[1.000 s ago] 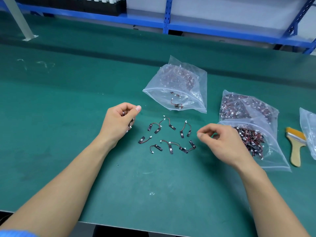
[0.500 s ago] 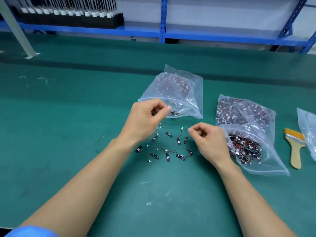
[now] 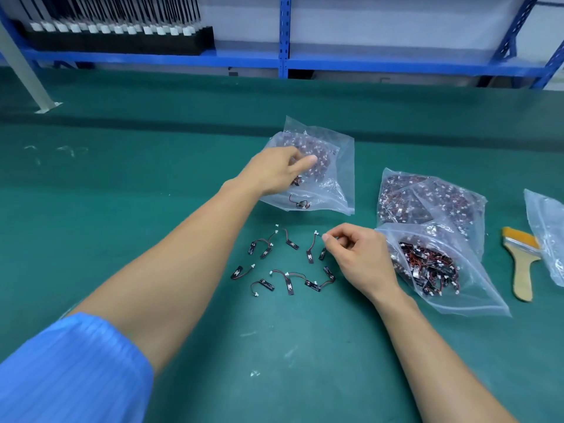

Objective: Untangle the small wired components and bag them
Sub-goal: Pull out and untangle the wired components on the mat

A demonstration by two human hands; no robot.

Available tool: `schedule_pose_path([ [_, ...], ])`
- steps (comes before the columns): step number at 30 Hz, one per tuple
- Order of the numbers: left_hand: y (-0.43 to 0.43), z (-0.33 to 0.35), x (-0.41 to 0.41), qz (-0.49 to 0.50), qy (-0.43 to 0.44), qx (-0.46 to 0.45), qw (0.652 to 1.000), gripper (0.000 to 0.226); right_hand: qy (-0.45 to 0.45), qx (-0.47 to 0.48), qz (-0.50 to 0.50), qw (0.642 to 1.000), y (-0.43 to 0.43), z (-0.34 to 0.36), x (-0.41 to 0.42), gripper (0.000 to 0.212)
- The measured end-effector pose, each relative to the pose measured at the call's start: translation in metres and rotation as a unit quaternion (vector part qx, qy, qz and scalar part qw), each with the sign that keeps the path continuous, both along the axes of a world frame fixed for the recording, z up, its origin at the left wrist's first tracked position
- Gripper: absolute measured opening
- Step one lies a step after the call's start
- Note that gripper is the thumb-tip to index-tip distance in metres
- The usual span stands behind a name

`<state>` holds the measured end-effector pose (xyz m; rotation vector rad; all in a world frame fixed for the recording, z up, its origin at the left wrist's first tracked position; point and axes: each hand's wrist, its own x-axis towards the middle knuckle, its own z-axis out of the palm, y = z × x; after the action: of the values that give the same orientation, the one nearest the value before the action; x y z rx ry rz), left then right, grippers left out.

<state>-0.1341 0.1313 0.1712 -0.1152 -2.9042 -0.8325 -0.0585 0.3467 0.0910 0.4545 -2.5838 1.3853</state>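
Green matting covers the surface (image 3: 122,209), and on it, near the middle, about ten loose wired components (image 3: 287,270) lie spread apart, each a small black strip with a short red-and-black lead and a white plug. Just beyond them we see a clear bag (image 3: 338,166) with its mouth turned toward us, more such parts inside and one lying close to the opening. Our left hand (image 3: 274,172) is at that mouth, fingers curled and thumb pointing right; one component shows just under the fingers, but we cannot tell whether they grip it. Our right hand (image 3: 357,257) rests at the right edge of the loose group, its fingers curled and thumb and forefinger tips together just beside a white plug; whether they pinch it we cannot tell. To its right an open bag of tangled parts (image 3: 457,288) lies touching the hand's back, with a fuller bag (image 3: 427,196) behind it. Farther right we see a wooden-handled brush (image 3: 522,261) and the edge of another bag (image 3: 546,233). A blue sleeve (image 3: 76,370) covers our left upper arm, and a blue shelf (image 3: 396,64) runs along the far side.
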Motion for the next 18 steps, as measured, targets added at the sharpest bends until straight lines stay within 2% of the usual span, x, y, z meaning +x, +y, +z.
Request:
schedule_pose_path([
  [6, -0.026, -0.004, 0.031, -0.015, 0.129, 0.052, 0.99, 0.034, -0.014, -0.009, 0.001, 1.0, 0.0, -0.003, -0.002, 0.018],
  [11, -0.05, -0.029, 0.08, 0.068, 0.212, 0.1, 0.97, 0.02, -0.025, -0.024, -0.006, 0.999, 0.002, -0.002, -0.003, 0.02],
  [15, -0.064, -0.056, 0.114, 0.114, 0.19, 0.136, 0.966, 0.006, -0.042, -0.036, -0.008, 0.998, 0.001, -0.003, -0.004, 0.02],
  [18, -0.066, -0.072, 0.126, 0.111, 0.132, 0.144, 0.974, 0.013, -0.048, -0.043, -0.008, 0.998, 0.001, -0.004, -0.004, 0.021],
])
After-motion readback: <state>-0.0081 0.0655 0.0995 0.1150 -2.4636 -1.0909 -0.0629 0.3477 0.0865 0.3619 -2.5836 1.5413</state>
